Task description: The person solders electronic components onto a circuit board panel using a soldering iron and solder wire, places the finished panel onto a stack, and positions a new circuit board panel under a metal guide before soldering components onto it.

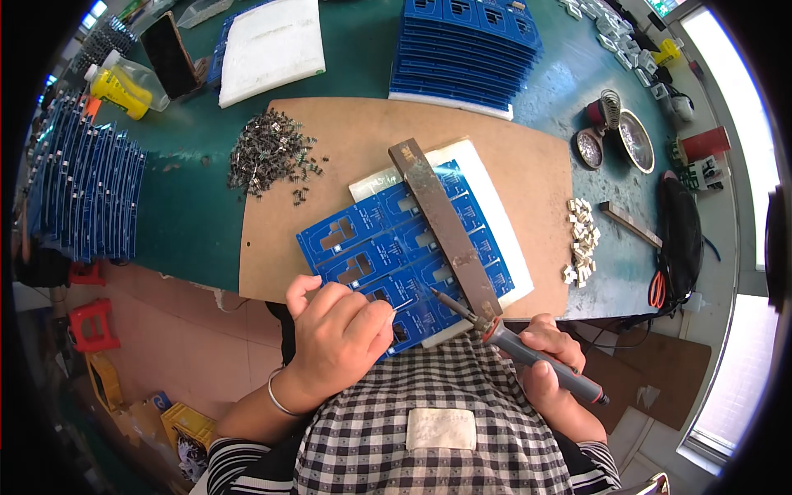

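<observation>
My right hand [548, 386] is closed around the grey and red handle of a soldering iron [510, 340]. Its tip points left and rests over the lower part of a blue circuit board panel [379, 252] with cut-out openings. My left hand [340, 337] is curled at the panel's lower left edge, thumb and index finger pinched together; what they hold is too small or hidden to make out. A long brown bar [445, 221] lies diagonally across the panel. Beneath the panel is a white foam slab [499, 223].
Loose black components [268, 153] are heaped on the brown work board [346, 132], with white connectors [582, 239] at its right. Blue panels stand stacked [458, 62] behind and in a row [87, 186] at left. A coiled iron stand [609, 107] and scissors [657, 289] lie right.
</observation>
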Demonstrator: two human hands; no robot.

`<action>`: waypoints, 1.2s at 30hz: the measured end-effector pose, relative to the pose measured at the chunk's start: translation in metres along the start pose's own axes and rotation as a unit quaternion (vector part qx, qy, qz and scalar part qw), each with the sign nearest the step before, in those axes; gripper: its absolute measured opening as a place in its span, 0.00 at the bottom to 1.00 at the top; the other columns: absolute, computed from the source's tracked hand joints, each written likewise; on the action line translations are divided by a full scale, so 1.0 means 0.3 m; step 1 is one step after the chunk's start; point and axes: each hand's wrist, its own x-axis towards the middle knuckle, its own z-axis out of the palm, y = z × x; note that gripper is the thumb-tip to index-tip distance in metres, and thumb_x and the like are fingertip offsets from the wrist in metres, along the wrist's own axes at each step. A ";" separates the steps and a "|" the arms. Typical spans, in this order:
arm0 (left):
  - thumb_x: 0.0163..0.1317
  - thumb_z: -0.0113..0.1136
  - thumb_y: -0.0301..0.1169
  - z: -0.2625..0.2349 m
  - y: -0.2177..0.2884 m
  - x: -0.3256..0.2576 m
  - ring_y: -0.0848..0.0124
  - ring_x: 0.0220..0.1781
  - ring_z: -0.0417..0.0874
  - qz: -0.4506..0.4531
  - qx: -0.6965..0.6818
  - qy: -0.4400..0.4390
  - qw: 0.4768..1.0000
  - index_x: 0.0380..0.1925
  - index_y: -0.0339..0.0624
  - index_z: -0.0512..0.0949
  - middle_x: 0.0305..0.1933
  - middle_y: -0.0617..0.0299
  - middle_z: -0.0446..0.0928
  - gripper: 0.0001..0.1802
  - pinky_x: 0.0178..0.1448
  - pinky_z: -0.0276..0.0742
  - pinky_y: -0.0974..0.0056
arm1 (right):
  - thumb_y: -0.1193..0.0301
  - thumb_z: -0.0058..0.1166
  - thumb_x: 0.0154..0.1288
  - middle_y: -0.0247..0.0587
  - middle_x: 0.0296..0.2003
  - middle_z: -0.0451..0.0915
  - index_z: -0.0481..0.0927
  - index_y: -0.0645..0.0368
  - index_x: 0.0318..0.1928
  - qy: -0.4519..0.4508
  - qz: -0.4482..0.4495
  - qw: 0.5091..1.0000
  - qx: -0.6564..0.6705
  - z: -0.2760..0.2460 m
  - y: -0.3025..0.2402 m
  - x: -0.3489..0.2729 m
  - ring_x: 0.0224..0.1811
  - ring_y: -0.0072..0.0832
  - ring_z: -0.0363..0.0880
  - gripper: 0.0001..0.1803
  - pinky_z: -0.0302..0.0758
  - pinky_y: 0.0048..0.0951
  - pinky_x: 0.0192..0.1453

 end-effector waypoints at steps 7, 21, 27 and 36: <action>0.44 0.66 0.22 0.028 0.025 0.001 0.69 0.27 0.72 0.006 -0.017 -0.009 1.000 0.25 0.50 0.74 0.21 0.71 0.69 0.12 0.48 0.61 0.57 | 0.61 0.58 0.66 0.39 0.27 0.83 0.83 0.63 0.45 -0.021 0.018 1.000 -0.014 0.006 -0.003 -0.021 0.27 0.28 0.73 0.18 0.68 0.34 0.43; 0.46 0.67 0.25 0.040 0.026 0.011 0.70 0.28 0.72 0.004 -0.012 -0.030 0.999 0.25 0.49 0.74 0.21 0.71 0.69 0.11 0.49 0.60 0.56 | 0.62 0.58 0.65 0.40 0.28 0.83 0.82 0.63 0.47 -0.048 0.009 0.999 -0.024 0.011 0.011 -0.009 0.27 0.29 0.73 0.18 0.69 0.35 0.41; 0.47 0.67 0.24 0.039 0.024 0.023 0.69 0.27 0.72 0.004 -0.011 -0.044 0.999 0.25 0.49 0.74 0.22 0.70 0.71 0.10 0.50 0.60 0.56 | 0.62 0.58 0.66 0.41 0.29 0.84 0.82 0.62 0.47 -0.055 0.015 0.998 -0.028 0.014 0.007 0.005 0.28 0.30 0.75 0.17 0.70 0.35 0.42; 0.49 0.68 0.28 0.047 0.009 0.045 0.71 0.27 0.70 0.013 0.011 -0.012 1.000 0.30 0.50 0.78 0.20 0.71 0.67 0.09 0.48 0.59 0.58 | 0.62 0.58 0.66 0.42 0.30 0.85 0.82 0.63 0.46 -0.062 0.008 0.997 -0.036 0.013 0.009 0.018 0.28 0.30 0.75 0.17 0.70 0.34 0.41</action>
